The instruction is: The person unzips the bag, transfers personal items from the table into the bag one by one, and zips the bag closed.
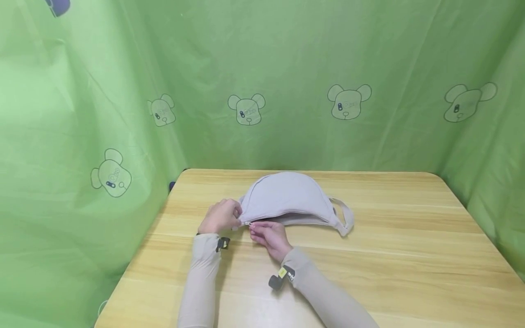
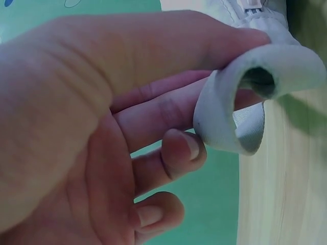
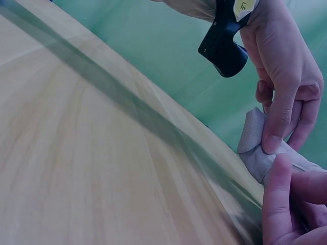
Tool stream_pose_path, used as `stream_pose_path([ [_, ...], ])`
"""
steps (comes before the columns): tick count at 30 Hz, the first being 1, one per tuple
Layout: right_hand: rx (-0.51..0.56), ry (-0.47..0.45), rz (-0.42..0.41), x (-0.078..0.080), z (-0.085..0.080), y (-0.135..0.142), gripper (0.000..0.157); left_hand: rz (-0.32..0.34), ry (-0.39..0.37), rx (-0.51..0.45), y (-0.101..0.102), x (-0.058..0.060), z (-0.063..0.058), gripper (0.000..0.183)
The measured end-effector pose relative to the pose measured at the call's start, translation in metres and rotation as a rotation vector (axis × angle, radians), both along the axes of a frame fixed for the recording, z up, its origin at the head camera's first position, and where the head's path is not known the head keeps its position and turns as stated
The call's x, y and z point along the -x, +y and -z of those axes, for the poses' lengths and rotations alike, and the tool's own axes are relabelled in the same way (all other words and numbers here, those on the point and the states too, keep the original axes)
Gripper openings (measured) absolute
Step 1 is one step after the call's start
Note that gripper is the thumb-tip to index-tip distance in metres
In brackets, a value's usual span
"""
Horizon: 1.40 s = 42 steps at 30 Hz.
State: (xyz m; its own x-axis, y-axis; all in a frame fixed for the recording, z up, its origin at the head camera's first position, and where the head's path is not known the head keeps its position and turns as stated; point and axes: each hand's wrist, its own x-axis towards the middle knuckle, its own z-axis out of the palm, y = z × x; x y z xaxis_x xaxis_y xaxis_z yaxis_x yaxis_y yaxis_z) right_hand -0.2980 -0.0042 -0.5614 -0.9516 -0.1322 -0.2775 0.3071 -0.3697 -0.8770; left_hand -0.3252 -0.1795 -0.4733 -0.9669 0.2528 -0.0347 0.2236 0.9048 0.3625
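Observation:
A pale grey waist bag [image 1: 287,193] lies on the table, its zipped opening [image 1: 301,217] gaping along the near edge. At the bag's left end, my left hand [image 1: 221,215] pinches the strap [image 2: 299,66] between thumb and forefinger; the webbing curls into a loop there. My right hand [image 1: 270,237] pinches the zipper pull [image 1: 248,223] close to that same end. In the left wrist view the white zipper slider [image 2: 251,5] shows just beyond the thumb. Both hands nearly meet in the right wrist view, where the right fingertips partly hide the bag's corner.
The wooden table [image 1: 410,255] extends to both sides and toward me. Green curtains [image 1: 295,50] with bear prints hang behind it and at both sides. The bag's other strap end [image 1: 347,214] loops out on the right.

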Motion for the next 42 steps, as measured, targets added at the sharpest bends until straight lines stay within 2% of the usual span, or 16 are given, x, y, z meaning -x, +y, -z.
stream_pose_path([
  [6, -0.01, 0.001, 0.002, 0.0, -0.001, 0.0001, 0.019, -0.003, -0.013, -0.021, -0.0025, 0.0005, 0.0009, 0.027],
  [24, -0.051, -0.001, -0.004, 0.0002, -0.0026, 0.0047, 0.028, 0.013, -0.016, -0.019, -0.004, 0.002, 0.0, 0.028],
  [35, -0.076, -0.024, -0.02, 0.0005, -0.0015, 0.0073, 0.02, 0.024, -0.02, -0.034, -0.0041, 0.001, 0.0008, 0.027],
  [42, -0.039, -0.038, -0.052, 0.0005, -0.003, 0.0096, 0.019, 0.018, -0.019, -0.03, -0.004, 0.0009, 0.001, 0.027],
])
